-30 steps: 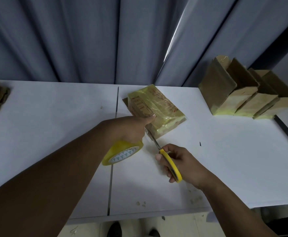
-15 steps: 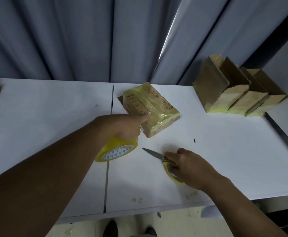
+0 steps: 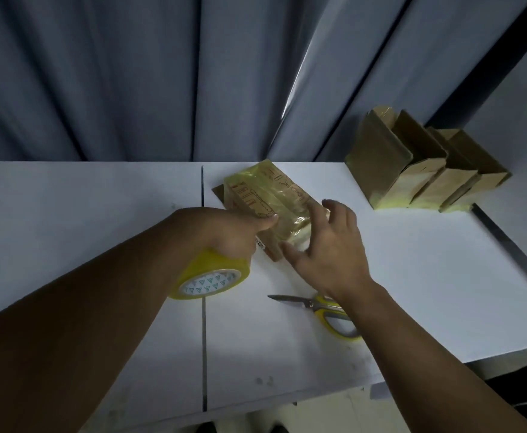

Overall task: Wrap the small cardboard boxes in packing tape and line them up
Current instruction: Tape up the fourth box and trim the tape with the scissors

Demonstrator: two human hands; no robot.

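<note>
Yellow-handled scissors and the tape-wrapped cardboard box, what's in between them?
The person's right hand, fingers spread at the tape-wrapped cardboard box, yellow-handled scissors near its wrist, seen in the head view.

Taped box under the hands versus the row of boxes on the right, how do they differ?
The taped box lies flat at mid-table; the row of boxes stands on edge, leaning. The left hand, holding the tape roll, and the right hand touch the taped box; nothing touches the row. Both are brown cardboard with yellowish tape.

The left hand (image 3: 231, 235) grips the tape roll (image 3: 212, 278), thumb on the wrapped box (image 3: 268, 195); the right hand (image 3: 329, 245), fingers spread, touches its end; scissors (image 3: 318, 306) beneath that wrist.
</note>
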